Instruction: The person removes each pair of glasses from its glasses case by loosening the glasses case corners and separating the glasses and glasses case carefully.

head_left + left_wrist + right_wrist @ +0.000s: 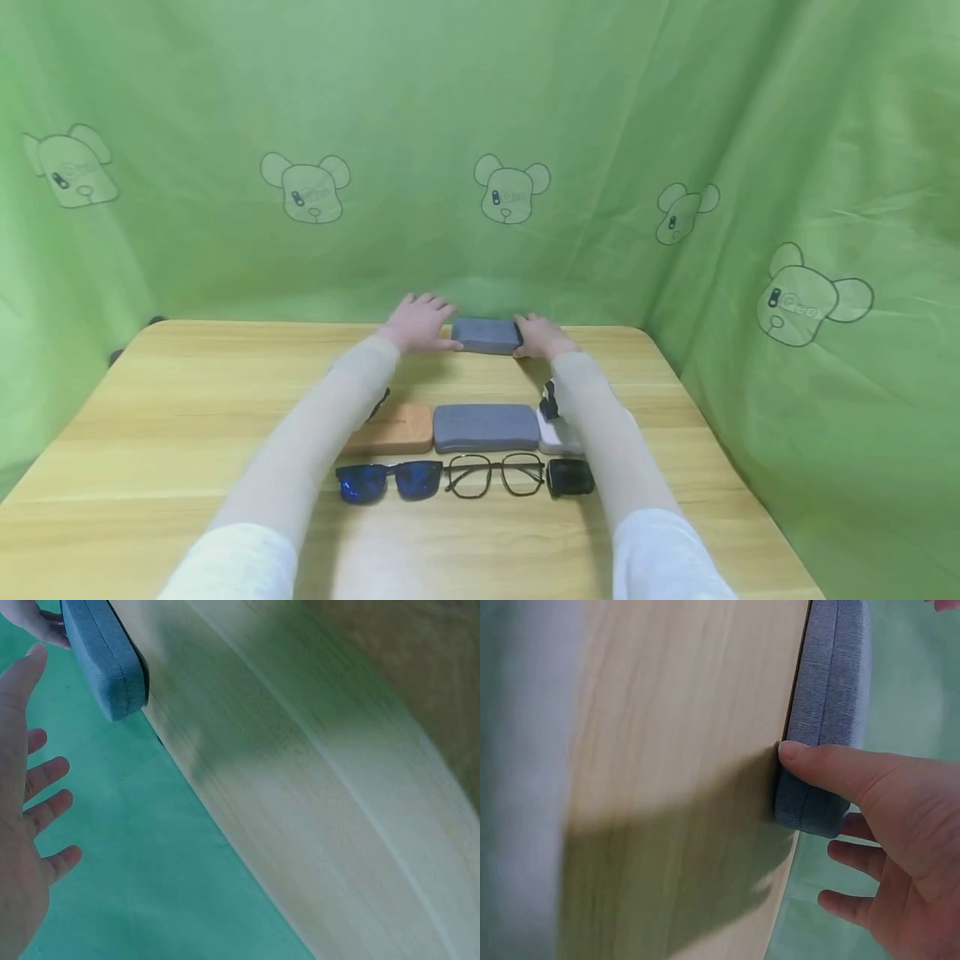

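A grey-blue glasses case (486,335) lies at the table's back edge. My right hand (542,337) grips its right end, with the thumb (829,761) across the near side and the other fingers towards the far side. At the case's left end is my left hand (422,323), its fingers spread. In the left wrist view, the left hand (26,802) stands a little apart from the case (112,667), thumb pointing towards it. A second grey-blue glasses case (486,427) lies nearer, between an orange-brown case (401,431) and a white case (558,435) partly hidden by my right arm.
In front of the cases lie sunglasses with blue lenses (390,481), black-framed eyeglasses (495,477) and a dark-lensed pair (570,477) partly beside my right arm. A green curtain (420,100) with bear heads hangs directly behind the wooden table (450,550).
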Available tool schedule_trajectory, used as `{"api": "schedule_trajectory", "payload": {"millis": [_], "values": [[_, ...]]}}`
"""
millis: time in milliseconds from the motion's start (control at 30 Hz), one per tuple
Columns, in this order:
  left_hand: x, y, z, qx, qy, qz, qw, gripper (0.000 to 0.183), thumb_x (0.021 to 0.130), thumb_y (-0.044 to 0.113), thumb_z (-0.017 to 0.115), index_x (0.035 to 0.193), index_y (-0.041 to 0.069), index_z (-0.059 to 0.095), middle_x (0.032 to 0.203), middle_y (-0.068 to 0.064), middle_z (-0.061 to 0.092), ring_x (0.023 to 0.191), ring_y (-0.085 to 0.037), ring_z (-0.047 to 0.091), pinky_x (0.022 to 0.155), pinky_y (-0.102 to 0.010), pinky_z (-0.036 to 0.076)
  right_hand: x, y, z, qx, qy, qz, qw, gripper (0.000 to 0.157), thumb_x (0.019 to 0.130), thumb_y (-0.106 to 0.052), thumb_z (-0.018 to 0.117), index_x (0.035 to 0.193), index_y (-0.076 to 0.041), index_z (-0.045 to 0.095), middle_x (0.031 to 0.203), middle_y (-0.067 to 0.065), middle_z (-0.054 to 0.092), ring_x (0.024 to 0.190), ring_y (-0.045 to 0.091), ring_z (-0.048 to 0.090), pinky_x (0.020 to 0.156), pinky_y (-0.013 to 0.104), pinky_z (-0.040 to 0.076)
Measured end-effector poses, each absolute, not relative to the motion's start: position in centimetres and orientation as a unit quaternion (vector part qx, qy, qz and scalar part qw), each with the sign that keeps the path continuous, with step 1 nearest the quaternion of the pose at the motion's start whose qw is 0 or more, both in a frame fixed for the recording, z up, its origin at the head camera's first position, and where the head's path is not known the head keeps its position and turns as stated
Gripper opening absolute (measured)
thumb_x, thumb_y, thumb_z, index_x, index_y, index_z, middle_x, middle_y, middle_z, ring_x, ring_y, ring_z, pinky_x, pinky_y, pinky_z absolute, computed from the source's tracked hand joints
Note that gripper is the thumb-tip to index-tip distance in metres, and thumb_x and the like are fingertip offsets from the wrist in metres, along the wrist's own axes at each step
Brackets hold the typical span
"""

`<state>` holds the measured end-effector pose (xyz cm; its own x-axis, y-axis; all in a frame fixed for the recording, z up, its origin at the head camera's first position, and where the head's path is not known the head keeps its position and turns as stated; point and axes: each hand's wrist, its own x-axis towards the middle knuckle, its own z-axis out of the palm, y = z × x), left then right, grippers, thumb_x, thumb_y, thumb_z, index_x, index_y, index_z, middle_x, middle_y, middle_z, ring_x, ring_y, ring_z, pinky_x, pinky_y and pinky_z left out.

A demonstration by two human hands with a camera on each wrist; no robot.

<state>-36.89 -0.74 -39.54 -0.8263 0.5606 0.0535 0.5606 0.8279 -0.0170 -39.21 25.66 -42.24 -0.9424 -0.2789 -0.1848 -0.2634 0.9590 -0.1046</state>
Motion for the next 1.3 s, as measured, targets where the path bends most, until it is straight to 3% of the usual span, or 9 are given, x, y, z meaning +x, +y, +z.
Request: {"api": "schedule_trajectory", "payload": {"millis": [400, 700, 1300], "values": [[-37.1, -0.8, -40.0, -0.277, -0.961, -0.005, 0.019, 0.083, 0.087, 0.071, 0.049, 0.149, 0.017, 0.038, 0.153, -0.008, 0.043, 0.143, -0.032, 0.035, 0.12, -0.059, 0.023, -39.6, 25.6, -42.4, -0.162, 0.983, -0.026, 0.081, 0.07, 0.081, -0.021, 0.079, 0.137, 0.005, 0.045, 0.135, 0.026, 0.054, 0.124, 0.04, 0.053, 0.111, 0.05, 0.042], [-37.3, -0.4, -40.5, -0.273, -0.962, -0.022, 0.017, 0.081, 0.087, 0.065, 0.056, 0.149, 0.016, 0.038, 0.152, -0.009, 0.043, 0.143, -0.033, 0.035, 0.12, -0.061, 0.022, -39.6, 25.5, -42.2, -0.173, 0.981, -0.026, 0.08, 0.081, 0.08, -0.019, 0.078, 0.143, 0.011, 0.036, 0.143, 0.03, 0.047, 0.133, 0.042, 0.046, 0.117, 0.049, 0.034], [-37.5, -0.6, -41.6, -0.232, -0.972, -0.03, 0.013, 0.092, 0.081, 0.066, 0.063, 0.15, 0.013, 0.034, 0.154, -0.01, 0.039, 0.144, -0.033, 0.032, 0.118, -0.062, 0.023, -38.3, 24.4, -40.1, -0.218, 0.975, -0.034, 0.039, 0.081, 0.08, -0.019, 0.079, 0.143, 0.009, 0.037, 0.141, 0.028, 0.05, 0.131, 0.041, 0.049, 0.116, 0.049, 0.037]]}}
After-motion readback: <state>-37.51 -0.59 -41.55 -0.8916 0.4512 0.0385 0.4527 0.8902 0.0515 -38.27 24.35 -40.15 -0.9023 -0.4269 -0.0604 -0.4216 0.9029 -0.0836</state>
